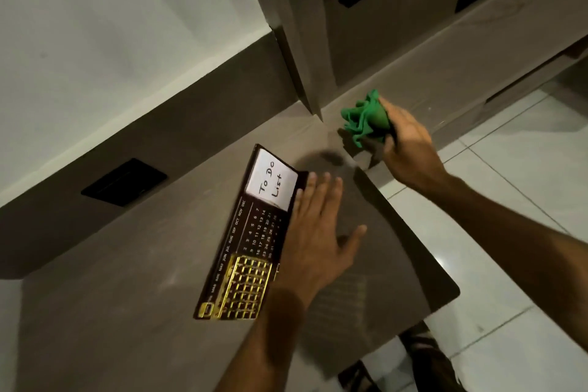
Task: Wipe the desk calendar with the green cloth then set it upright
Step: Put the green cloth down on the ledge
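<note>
While the person is leaning over the brown surface (133, 280), a black wall socket (124, 182) is sitting off at the far left on the raised back edge, well apart from everything else. Moving rightward, the desk calendar (246, 239) is lying near the middle of the surface, its dark face showing month names, a grid of dates, a gold lattice panel and a white card reading "To Do List"; whether it is fully flat or slightly tilted I cannot tell. Just beside it, the left hand (313, 232) is spreading open, fingers apart and flat, its edge touching or overlapping the calendar's right side and gripping nothing. Farther right, near the corner where a tall panel is meeting the surface, the right hand (405, 140) is bunching up the green cloth (366, 118), clamped around it and hovering a little above the surface, well apart from the calendar. To my eye the calendar is looking stiff, thin and light, likely to skid under a wipe, so pinning one long edge with the open hand seems wise, then lifting by the side edges rather than the gold panel. The cloth is looking soft and limp, easy to press flat.
</note>
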A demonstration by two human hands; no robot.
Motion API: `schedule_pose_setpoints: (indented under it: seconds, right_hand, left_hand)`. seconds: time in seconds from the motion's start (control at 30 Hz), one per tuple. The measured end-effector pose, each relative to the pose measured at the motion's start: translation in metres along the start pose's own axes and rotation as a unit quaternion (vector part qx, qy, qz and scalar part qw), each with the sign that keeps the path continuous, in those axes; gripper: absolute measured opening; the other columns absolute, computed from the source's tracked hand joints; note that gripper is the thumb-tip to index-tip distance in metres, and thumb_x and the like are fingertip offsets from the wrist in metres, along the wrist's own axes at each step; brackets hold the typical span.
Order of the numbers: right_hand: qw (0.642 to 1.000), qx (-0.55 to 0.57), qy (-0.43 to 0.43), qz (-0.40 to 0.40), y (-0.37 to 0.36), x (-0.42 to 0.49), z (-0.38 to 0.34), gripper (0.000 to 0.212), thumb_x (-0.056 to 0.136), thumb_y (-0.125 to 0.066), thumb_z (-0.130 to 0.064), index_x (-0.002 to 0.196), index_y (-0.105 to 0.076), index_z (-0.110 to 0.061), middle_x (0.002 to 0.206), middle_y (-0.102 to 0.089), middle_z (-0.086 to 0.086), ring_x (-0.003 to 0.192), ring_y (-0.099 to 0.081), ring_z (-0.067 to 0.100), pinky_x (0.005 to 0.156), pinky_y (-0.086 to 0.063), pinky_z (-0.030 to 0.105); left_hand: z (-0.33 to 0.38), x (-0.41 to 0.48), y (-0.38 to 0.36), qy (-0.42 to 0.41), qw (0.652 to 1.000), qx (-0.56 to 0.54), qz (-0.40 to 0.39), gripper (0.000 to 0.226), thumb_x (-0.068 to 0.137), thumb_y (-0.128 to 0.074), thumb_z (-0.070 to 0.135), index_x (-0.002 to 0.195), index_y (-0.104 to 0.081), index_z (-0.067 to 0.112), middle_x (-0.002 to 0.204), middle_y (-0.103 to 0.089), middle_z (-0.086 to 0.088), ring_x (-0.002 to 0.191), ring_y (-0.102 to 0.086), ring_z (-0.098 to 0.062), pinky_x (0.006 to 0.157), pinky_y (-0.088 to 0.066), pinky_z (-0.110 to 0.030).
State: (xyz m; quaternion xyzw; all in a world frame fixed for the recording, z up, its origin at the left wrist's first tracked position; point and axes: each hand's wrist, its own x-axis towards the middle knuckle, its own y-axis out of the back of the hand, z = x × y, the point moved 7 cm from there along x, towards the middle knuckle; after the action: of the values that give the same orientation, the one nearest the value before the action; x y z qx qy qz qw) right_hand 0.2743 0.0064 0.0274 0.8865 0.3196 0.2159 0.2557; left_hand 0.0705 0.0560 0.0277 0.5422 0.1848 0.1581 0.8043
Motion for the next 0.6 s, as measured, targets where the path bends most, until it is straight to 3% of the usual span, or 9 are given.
schedule_pose_setpoints:
  seconds: [0.13, 0.2, 0.27, 0.37, 0.53, 0.6]
  right_hand:
    - [0.987, -0.142, 0.058, -0.049, -0.041, 0.03, 0.036, 0.071, 0.083, -0.063, 0.0, 0.147, -0.033, -0.005, 0.144, -0.043, 0.022, 0.132, -0.039, 0.04, 0.107, -0.035, 0.054]
    - [0.961, -0.247, 0.066, -0.105, -0.061, 0.041, 0.05, 0.076, 0.081, -0.068, -0.01, 0.148, -0.032, -0.009, 0.15, -0.038, 0.017, 0.139, -0.03, 0.04, 0.104, -0.036, 0.058]
    - [0.932, -0.314, 0.085, -0.159, -0.079, 0.042, 0.063, 0.077, 0.084, -0.065, -0.016, 0.151, -0.026, -0.016, 0.157, -0.028, 0.011, 0.145, -0.018, 0.035, 0.11, -0.028, 0.057]
    - [0.919, -0.317, 0.129, -0.198, -0.092, 0.03, 0.074, 0.072, 0.09, -0.053, -0.02, 0.153, -0.02, -0.016, 0.162, -0.015, 0.009, 0.148, -0.006, 0.032, 0.116, -0.014, 0.056]
    - [0.912, -0.3, 0.132, -0.246, -0.088, 0.026, 0.072, 0.084, 0.083, -0.058, -0.02, 0.154, -0.013, -0.014, 0.163, -0.007, 0.009, 0.148, 0.002, 0.032, 0.115, -0.01, 0.061]
    - [0.927, -0.264, 0.112, -0.241, -0.081, 0.029, 0.061, 0.081, 0.087, -0.058, -0.022, 0.154, -0.013, -0.016, 0.163, -0.007, 0.007, 0.149, 0.003, 0.029, 0.115, -0.007, 0.06]
  left_hand:
    - [-0.016, 0.012, -0.055, 0.007, 0.997, 0.053, -0.061, 0.09, 0.091, -0.032, 0.072, 0.159, -0.003, 0.021, 0.17, 0.005, -0.004, 0.156, 0.012, -0.02, 0.128, -0.001, -0.046]
    - [-0.02, 0.012, -0.066, 0.004, 0.996, 0.069, -0.052, 0.09, 0.09, -0.025, 0.075, 0.159, -0.002, 0.021, 0.17, 0.007, -0.004, 0.156, 0.012, -0.021, 0.127, 0.004, -0.045]
    - [-0.02, 0.012, -0.069, 0.001, 0.995, 0.092, -0.04, 0.091, 0.09, -0.018, 0.077, 0.159, -0.002, 0.02, 0.17, 0.007, -0.006, 0.157, 0.011, -0.023, 0.126, 0.005, -0.045]
    - [-0.019, 0.013, -0.069, 0.002, 0.994, 0.1, -0.044, 0.092, 0.088, -0.011, 0.078, 0.159, 0.0, 0.02, 0.17, 0.007, -0.006, 0.156, 0.012, -0.023, 0.126, 0.005, -0.045]
    - [-0.018, 0.012, -0.071, -0.001, 0.994, 0.101, -0.047, 0.09, 0.089, -0.012, 0.077, 0.159, 0.002, 0.021, 0.17, 0.008, -0.006, 0.157, 0.013, -0.024, 0.126, 0.005, -0.047]
    - [-0.017, 0.011, -0.071, 0.001, 0.993, 0.103, -0.052, 0.089, 0.091, -0.014, 0.076, 0.159, 0.003, 0.021, 0.17, 0.009, -0.005, 0.156, 0.013, -0.024, 0.126, 0.005, -0.047]
